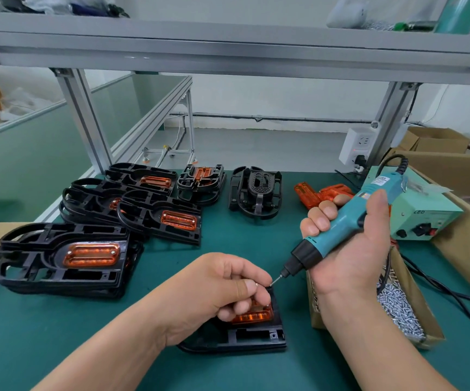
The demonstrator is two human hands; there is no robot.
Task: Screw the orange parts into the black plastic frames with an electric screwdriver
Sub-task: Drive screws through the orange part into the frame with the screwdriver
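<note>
My right hand [349, 249] grips a teal electric screwdriver [349, 221], tilted down to the left, its bit tip [273, 282] just above my left fingertips. My left hand [222, 289] is curled over a black plastic frame [250, 338] lying on the green mat; its fingers press on the orange part [253, 316] seated in that frame. Whether a screw is pinched at the fingertips I cannot tell. Several black frames with orange parts fitted lie stacked at the left [67, 261] and further back [160, 218].
A cardboard box of silver screws [400, 314] sits right of my right wrist. Loose orange parts [312, 196] and bare black frames [255, 191] lie at the back. The screwdriver's green power unit [422, 218] and black cables [448, 294] occupy the right side.
</note>
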